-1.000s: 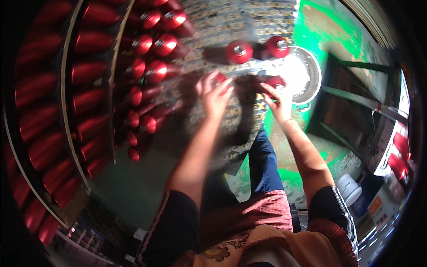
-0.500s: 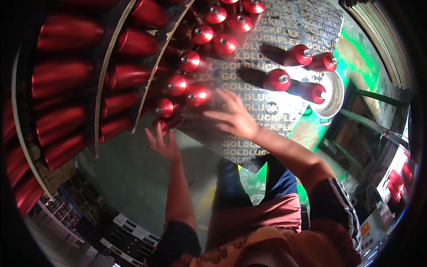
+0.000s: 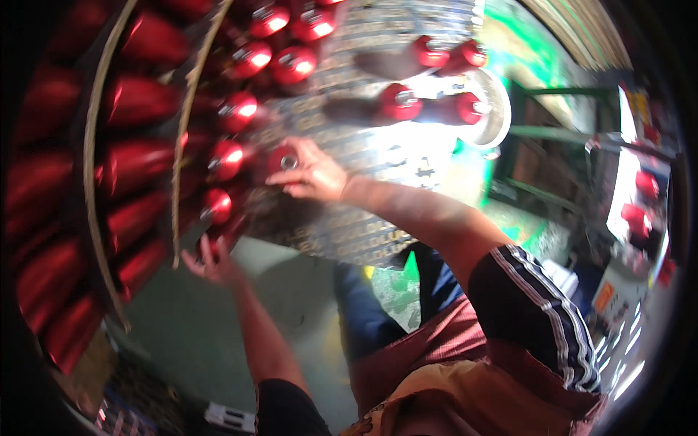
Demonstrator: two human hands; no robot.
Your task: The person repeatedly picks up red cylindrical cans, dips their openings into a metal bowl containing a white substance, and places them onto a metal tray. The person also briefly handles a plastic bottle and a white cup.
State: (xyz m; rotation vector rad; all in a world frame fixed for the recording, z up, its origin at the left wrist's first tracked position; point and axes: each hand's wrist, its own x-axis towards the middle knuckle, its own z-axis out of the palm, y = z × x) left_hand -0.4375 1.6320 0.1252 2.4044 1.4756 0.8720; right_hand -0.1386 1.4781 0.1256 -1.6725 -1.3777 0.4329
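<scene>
The right hand point(image 3: 309, 174) is wrapped around a red thread cone point(image 3: 283, 160), fingers curled over its top end, sitting at the near edge of a printed sheet point(image 3: 363, 232) that covers the work surface. That cone is just to the right of the rack's row of cones, pretty much beside them. The left hand point(image 3: 211, 261) is lower and further left, fingers spread and pointing up at the bottom end of the rack point(image 3: 178, 152); it looks like it's touching the lowest red cone point(image 3: 216, 207) or the frame there, but the blur makes it hard to say whether it's actually gripping anything. So the two hands are apart, one on each side of the rack's near corner.

The rack itself runs along the left, packed with shiny red cones in curved rows. Further off on the sheet there's a loose group of four more red cones point(image 3: 398, 102), with a round white dish point(image 3: 498, 109) just to their right. Beyond that sits a green metal frame point(image 3: 552, 134). The person's blue trousers point(image 3: 363, 312) show below the sheet.
</scene>
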